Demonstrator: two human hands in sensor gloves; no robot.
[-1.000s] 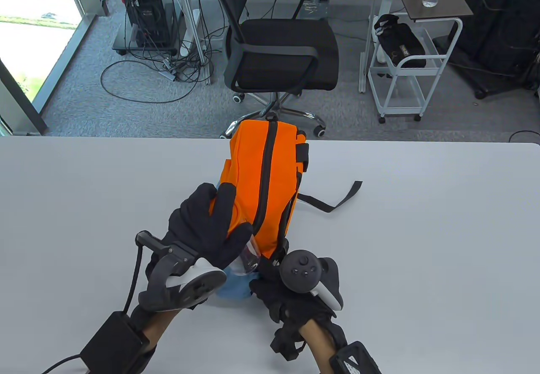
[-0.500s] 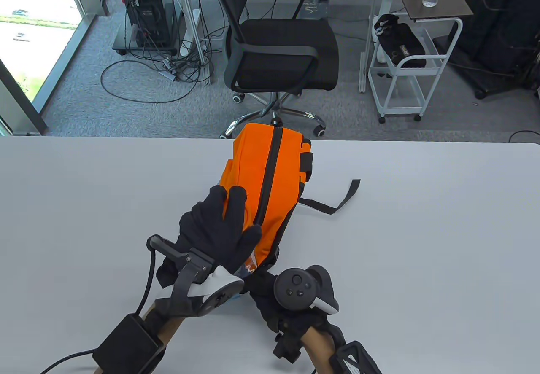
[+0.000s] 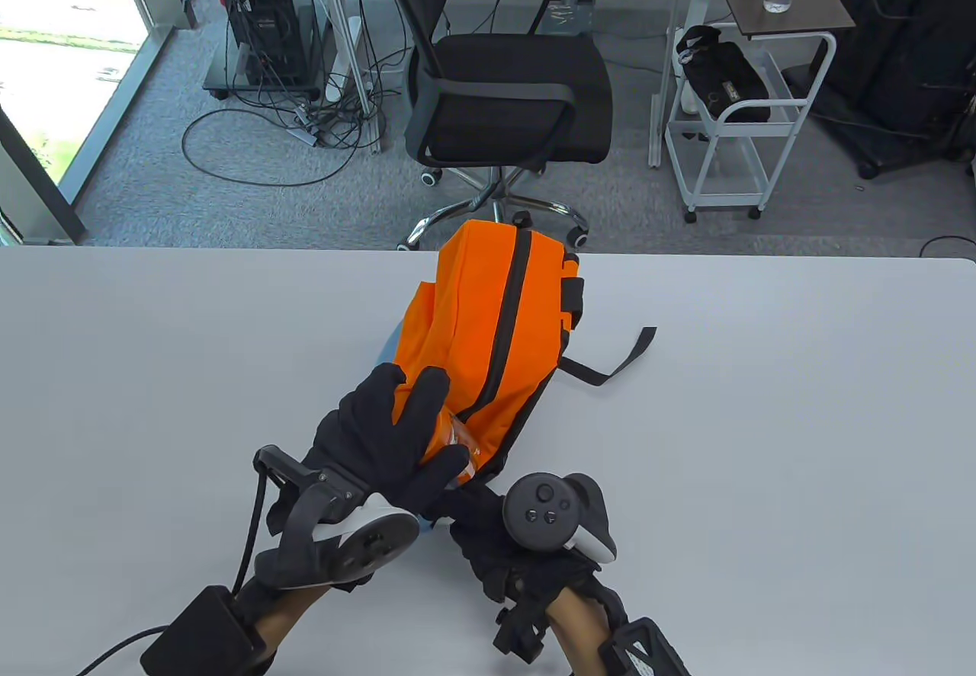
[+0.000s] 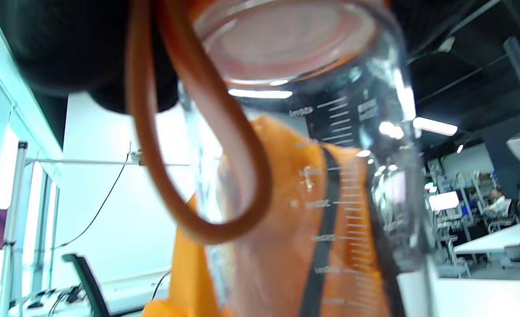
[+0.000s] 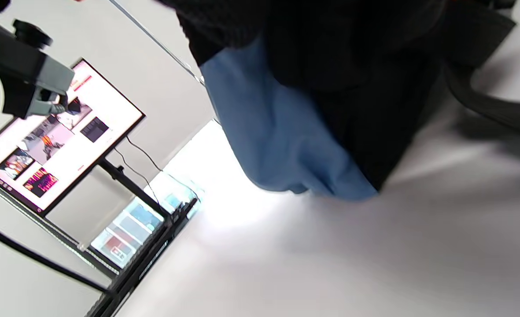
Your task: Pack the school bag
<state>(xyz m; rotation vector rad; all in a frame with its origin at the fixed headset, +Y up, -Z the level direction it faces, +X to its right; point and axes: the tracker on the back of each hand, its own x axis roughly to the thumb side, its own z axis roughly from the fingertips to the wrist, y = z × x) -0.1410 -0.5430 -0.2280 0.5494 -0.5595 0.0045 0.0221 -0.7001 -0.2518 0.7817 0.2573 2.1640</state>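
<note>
Where the left hand (image 3: 396,432) reaches in from the near edge of the desk (image 3: 152,371), its gloved fingers lie spread over the near end of the orange school bag (image 3: 488,325), palm down on the fabric; beneath the palm a clear bottle (image 3: 460,443) shows only as a glint at the bag's mouth, and whether the fingers grip it or merely press on it cannot be told from above; the left wrist view is nearly filled by that clear bottle, close and blurred, with printed measuring marks down its side and a brown loop (image 4: 207,176) hanging across it, the orange bag and its black zip seen through the glass; black glove fills the top left corner there, so the left grip's state stays unclear. The bag lies on its side in the middle of the desk, its length running away from the person and tilted a little to the right, a black zip (image 3: 507,318) along its upper face; a black strap (image 3: 618,360) trails from it across the desk to the right. A blue cloth (image 5: 277,132) peeks out under the bag's near end, mostly covered by the hands. The right hand (image 3: 503,546) sits just right of the left, at the bag's near corner; its tracker hides the fingers from above, and the right wrist view gives only dark glove, blue cloth and pale desk; whether that grip is closed cannot be told.
</note>
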